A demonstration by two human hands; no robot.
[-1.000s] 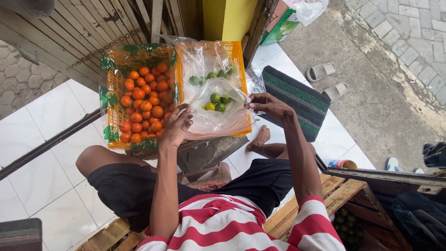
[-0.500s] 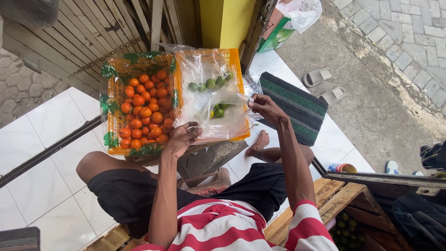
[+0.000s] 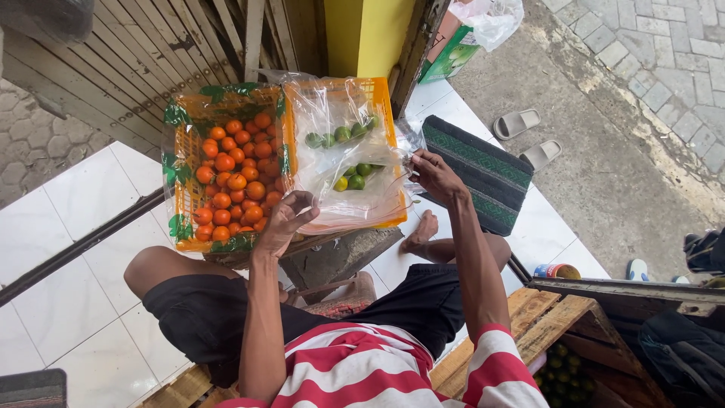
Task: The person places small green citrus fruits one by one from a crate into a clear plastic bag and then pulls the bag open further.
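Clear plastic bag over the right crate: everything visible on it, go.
The bag is thin, clear, crinkled plastic, spread open over the yellow crate. A few green limes lie inside, with more limes visible through it near the top. The right hand pinches its right edge; the left hand is at its lower left corner.

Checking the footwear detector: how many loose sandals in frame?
2: one grey sandal on the concrete, the other sandal just below it, beside the striped mat. None visibly hidden.

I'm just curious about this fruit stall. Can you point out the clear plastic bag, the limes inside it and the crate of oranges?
clear plastic bag [image 3: 362, 198]: head view, its lower front sheet.
limes [image 3: 356, 181]: head view, a lime in the lower cluster.
crate of oranges [image 3: 182, 193]: head view, its orange left wall.
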